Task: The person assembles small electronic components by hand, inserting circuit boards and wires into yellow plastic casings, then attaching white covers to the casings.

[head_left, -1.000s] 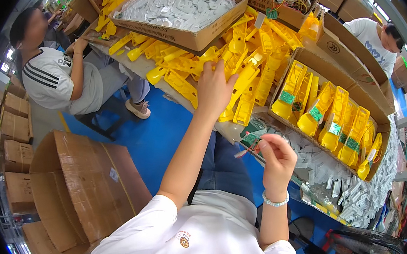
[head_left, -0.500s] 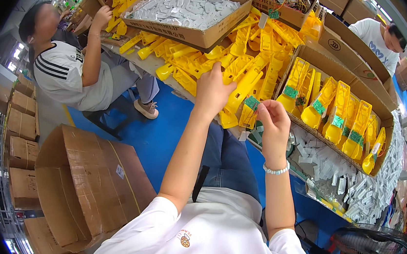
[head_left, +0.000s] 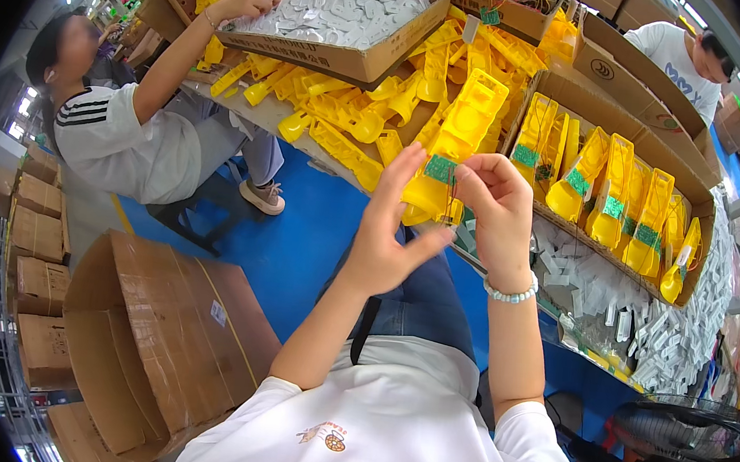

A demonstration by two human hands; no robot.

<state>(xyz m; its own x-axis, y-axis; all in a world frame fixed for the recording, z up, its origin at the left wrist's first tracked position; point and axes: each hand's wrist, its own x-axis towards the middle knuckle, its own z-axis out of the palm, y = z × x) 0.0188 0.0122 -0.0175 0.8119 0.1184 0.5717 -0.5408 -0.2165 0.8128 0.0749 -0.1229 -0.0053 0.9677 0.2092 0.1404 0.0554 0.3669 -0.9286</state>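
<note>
A long yellow plastic housing (head_left: 474, 107) stands tilted up before me at the table's near edge. At its lower part sits a small green circuit board (head_left: 440, 168), with thin dark wires below. My left hand (head_left: 388, 233) wraps around the housing's lower left side, fingers along its edge; the thumb is blurred by motion. The thumb and curled fingers of my right hand (head_left: 498, 210) pinch at the board's right edge, where the exact contact is partly hidden. Just left of the housing, a pile of similar yellow housings (head_left: 346, 104) covers the table.
An open carton (head_left: 528, 206) on the right holds several yellow housings with green boards. White plastic parts (head_left: 658, 334) lie beyond it. A shallow box of white pieces (head_left: 377, 64) stands at the back; a co-worker's hand (head_left: 254, 2) reaches into it. A large carton (head_left: 187, 329) and a fan (head_left: 679, 439) stand nearby.
My left hand has come back from the pile toward my right hand, and a yellow housing now stands up behind the board. The left co-worker's hand has moved to the white pieces.
</note>
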